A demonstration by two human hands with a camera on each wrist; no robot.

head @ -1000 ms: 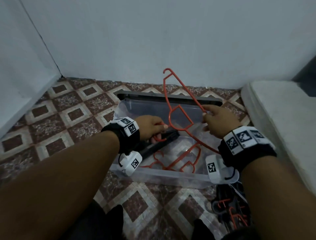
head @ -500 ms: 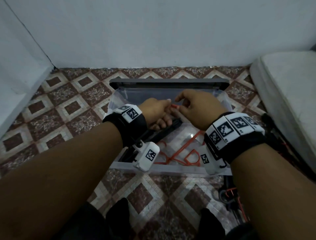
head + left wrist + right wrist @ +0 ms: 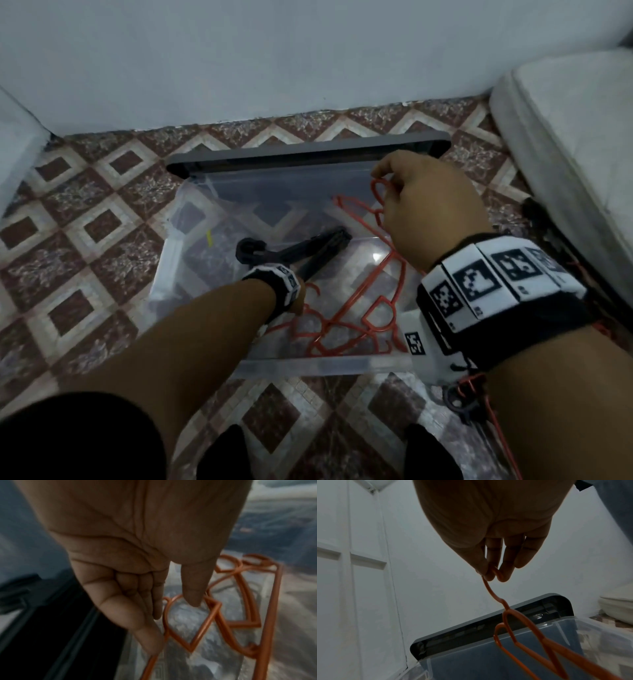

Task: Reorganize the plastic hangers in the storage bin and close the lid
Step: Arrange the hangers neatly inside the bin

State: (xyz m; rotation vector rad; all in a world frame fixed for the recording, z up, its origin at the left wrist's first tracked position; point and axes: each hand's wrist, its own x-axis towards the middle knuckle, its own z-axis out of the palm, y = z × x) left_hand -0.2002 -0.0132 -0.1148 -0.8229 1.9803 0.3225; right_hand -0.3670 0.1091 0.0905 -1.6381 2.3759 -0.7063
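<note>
Head view, step in hand: lowering of thin orange plastic hanger (image 3: 388, 270) into clear plastic storage bin (image 3: 318, 364) on the patterned tile floor (image 3: 85, 219); judged mid-task, hangers part sorted.
Head view, right hand (image 3: 424, 212): fingers curled round the hook end of the held hanger, above the bin's far right corner.
Head view, left hand (image 3: 298, 305): reached down inside the bin, mostly hidden behind the wrist band; finger state not readable here.
Head view, contents: further orange hangers (image 3: 342, 332) flat on the bin floor at the near right; black plastic hangers (image 3: 301, 253) lying across the middle.
Head view, dark grey lid (image 3: 308, 154): off the opening, propped behind the bin's far edge; closing not yet done.
Left wrist view, added detail: left-hand fingers (image 3: 147, 639) extended and relaxed, tips at the orange hangers on the floor; gripping nothing.
Right wrist view, added detail: thumb and fingertips (image 3: 488, 573) pinching the hook, hanger body slanting down over the bin; lid underside visible.
Next move, judged: lay the held hanger flat, aligned with those below, release, then lower the lid.
</note>
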